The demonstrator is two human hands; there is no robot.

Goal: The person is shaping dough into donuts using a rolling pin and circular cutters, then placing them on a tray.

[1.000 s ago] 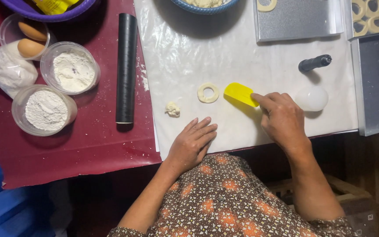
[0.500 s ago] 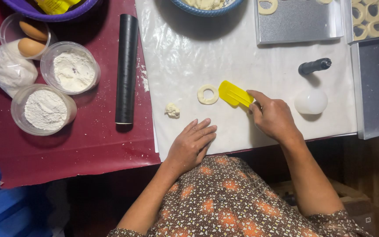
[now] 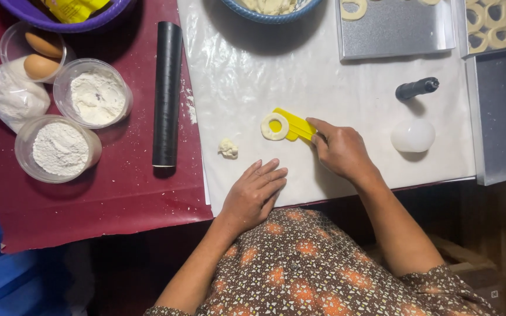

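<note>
Head view: yellow scraper slid under a dough ring

Head camera looks down on a white plastic work sheet (image 3: 323, 76) where the right hand (image 3: 339, 151) pinches the handle end of a flat yellow plastic scraper (image 3: 294, 124), fingers pressed together on it. The scraper's blade edge sits under a small pale ring of raw dough (image 3: 274, 126), which lies near the middle of the sheet. Its long axis runs on a slant, blade pointing up and left, handle down and right toward the wrist. The left hand (image 3: 257, 190) lies flat and spread on the sheet's near edge, holding nothing. To my eye this is the lifting step; the move ahead would call for a level blade, since the ring looks soft. A scrap of dough (image 3: 228, 148) sits just left, a black rolling pin (image 3: 167, 93) beyond (upright along the red cloth (image 3: 89, 205)). A silver baking tray (image 3: 396, 32) waits above.
</note>
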